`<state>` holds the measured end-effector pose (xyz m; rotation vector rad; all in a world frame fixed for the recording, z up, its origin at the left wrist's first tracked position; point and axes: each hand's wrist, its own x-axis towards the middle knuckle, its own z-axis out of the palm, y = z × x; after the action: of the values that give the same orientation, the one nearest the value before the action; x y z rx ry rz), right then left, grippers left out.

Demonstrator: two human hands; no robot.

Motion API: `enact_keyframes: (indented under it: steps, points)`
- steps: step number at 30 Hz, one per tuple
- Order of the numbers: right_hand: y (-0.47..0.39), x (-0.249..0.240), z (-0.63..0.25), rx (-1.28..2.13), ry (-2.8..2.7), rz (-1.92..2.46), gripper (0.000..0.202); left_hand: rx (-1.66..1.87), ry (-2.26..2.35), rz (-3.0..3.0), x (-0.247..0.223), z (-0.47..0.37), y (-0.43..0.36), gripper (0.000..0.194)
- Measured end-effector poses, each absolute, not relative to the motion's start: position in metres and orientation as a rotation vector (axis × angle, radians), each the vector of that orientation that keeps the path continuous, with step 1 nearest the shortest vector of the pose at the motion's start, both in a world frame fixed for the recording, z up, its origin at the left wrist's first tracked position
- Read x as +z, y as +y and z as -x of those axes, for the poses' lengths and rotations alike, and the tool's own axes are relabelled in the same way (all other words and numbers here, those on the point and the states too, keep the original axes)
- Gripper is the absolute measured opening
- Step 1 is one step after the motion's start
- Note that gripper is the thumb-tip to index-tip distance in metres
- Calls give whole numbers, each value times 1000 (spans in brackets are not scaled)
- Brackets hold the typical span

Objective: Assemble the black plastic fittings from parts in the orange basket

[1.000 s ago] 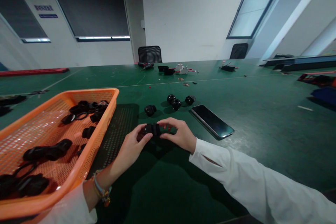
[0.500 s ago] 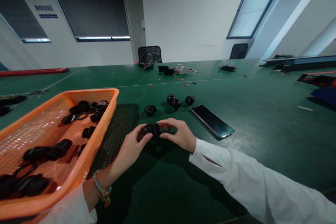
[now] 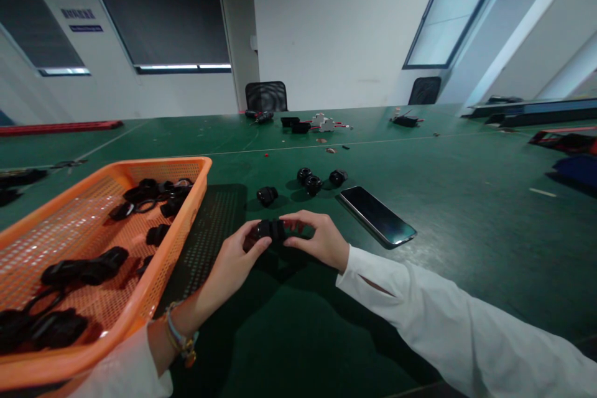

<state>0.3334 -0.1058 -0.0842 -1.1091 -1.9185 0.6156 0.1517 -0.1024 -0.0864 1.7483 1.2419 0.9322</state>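
Between my two hands, a little above the green table [image 3: 298, 336], is a black cable gland [image 3: 271, 230], a short ribbed plastic fitting lying sideways. My left hand [image 3: 240, 258] pinches its left end between thumb and fingers. The right-hand end is in the thumb and fingertips of my right hand [image 3: 321, 239]. Just beyond them, a similar black fitting [image 3: 267, 196] lies on the table. Farther right sit more such fittings [image 3: 313, 185], grouped close together. My fingers partly cover the held piece, so its ends are hidden.
An orange perforated basket [image 3: 205, 180] with several black parts stands at my left. A smartphone [image 3: 377, 216] lies beyond my right hand. Toward the far edge are white and black parts with red wires [image 3: 323, 124]. Dark bars [image 3: 550, 113] lie at the far right.
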Motion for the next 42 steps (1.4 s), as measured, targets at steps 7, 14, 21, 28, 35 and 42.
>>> enact_keyframes:
  steps: [7, 14, 21, 28, 35, 42]
  points:
    - [-105, -86, -334, 607, -1920, 1108, 34, 934, 1267, -1757, -86, -152, -103, 39]
    - [-106, -85, -334, 627, -1940, 1071, 36, 939, 1272, -1748, -83, -152, -103, 38]
    - [-107, -84, -332, 650, -1889, 1047, 37, 922, 1264, -1745, -82, -153, -104, 41]
    - [-107, -85, -331, 710, -1850, 1043, 32, 913, 1250, -1747, -85, -152, -103, 42]
    - [-106, -86, -331, 675, -1870, 1052, 31, 897, 1264, -1754, -83, -152, -104, 42]
    - [-106, -87, -332, 670, -1864, 1052, 30, 925, 1243, -1730, -87, -151, -102, 40]
